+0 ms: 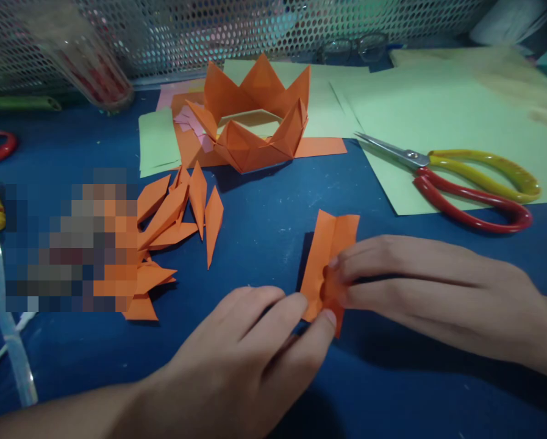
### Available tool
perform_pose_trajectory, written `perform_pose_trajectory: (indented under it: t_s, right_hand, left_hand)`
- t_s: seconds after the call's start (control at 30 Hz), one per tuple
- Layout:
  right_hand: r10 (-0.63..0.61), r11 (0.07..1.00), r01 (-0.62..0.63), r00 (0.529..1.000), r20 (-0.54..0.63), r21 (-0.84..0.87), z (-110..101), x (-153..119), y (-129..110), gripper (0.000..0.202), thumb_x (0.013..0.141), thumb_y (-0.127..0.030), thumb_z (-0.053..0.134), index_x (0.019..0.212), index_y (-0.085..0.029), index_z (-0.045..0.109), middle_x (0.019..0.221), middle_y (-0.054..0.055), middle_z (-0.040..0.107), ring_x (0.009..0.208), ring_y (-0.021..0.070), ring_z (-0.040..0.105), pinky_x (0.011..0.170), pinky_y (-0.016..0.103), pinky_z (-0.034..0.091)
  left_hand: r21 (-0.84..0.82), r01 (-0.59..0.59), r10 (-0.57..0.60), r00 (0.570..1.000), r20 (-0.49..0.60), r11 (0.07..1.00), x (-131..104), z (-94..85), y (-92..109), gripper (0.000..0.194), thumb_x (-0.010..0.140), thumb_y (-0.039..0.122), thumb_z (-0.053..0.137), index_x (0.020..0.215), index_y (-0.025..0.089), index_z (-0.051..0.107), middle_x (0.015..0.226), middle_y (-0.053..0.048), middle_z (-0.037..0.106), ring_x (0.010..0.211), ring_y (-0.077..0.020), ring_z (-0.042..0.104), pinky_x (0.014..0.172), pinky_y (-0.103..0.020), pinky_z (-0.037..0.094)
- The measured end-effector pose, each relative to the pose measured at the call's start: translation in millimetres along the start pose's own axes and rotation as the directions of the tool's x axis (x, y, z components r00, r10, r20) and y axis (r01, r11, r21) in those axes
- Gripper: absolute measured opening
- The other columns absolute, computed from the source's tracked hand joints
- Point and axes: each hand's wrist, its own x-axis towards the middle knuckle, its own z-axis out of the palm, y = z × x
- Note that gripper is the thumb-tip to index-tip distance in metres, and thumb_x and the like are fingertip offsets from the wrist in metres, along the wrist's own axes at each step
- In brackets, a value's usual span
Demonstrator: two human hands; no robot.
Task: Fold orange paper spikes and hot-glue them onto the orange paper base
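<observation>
A small orange strip of paper (321,250) with a lengthwise crease lies between my hands at the middle right of the head view. My left hand (259,341) pinches its near end with thumb and fingertips. From the right, my right hand (419,286) presses its fingertips onto the strip's right side; its thumb is hidden. Beyond them stands an orange folded-paper crown shape (243,143) with pointed tips. Several folded orange paper pieces (168,213) lie in a loose pile left of my hands, partly covered by a pixelated patch.
Scissors (414,160) with red and yellow handles rest partly on pale green sheets (442,103) at right. A clear jar (90,67) stands back left before a perforated metal panel (182,36). Glasses (355,46) lie at the back. A glue stick (8,305) is at left.
</observation>
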Motion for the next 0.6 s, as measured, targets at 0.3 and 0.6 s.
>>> perform_pose_trajectory:
  t_s: [0.3, 0.6]
  right_hand:
    - [-0.044, 0.994, 0.031, 0.991, 0.127, 0.101, -3, 9, 7, 0.008, 0.087, -0.017, 0.054, 0.088, -0.02, 0.061, 0.099, 0.007, 0.065, 0.098, 0.0148, 0.063, 0.082, 0.029, 0.052]
    - [-0.096, 0.993, 0.082, 0.981, 0.167, 0.088, -1, 10, 6, 0.012, 0.088, -0.026, 0.058, 0.099, -0.022, 0.061, 0.096, 0.005, 0.062, 0.093, 0.0151, 0.057, 0.08, 0.035, 0.046]
  left_hand:
    - [-0.038, 0.14, -0.14, 0.99, 0.001, 0.989, 1, 5.6, 1, 0.024, 0.085, 0.008, 0.049, 0.105, 0.014, 0.062, 0.101, -0.007, 0.064, 0.09, -0.0189, 0.057, 0.083, -0.033, 0.052]
    - [-0.091, 0.157, -0.157, 0.988, 0.01, 0.983, 4, 3.8, 2, 0.02, 0.086, 0.007, 0.05, 0.098, 0.013, 0.064, 0.095, -0.005, 0.065, 0.088, -0.0181, 0.056, 0.081, -0.031, 0.05]
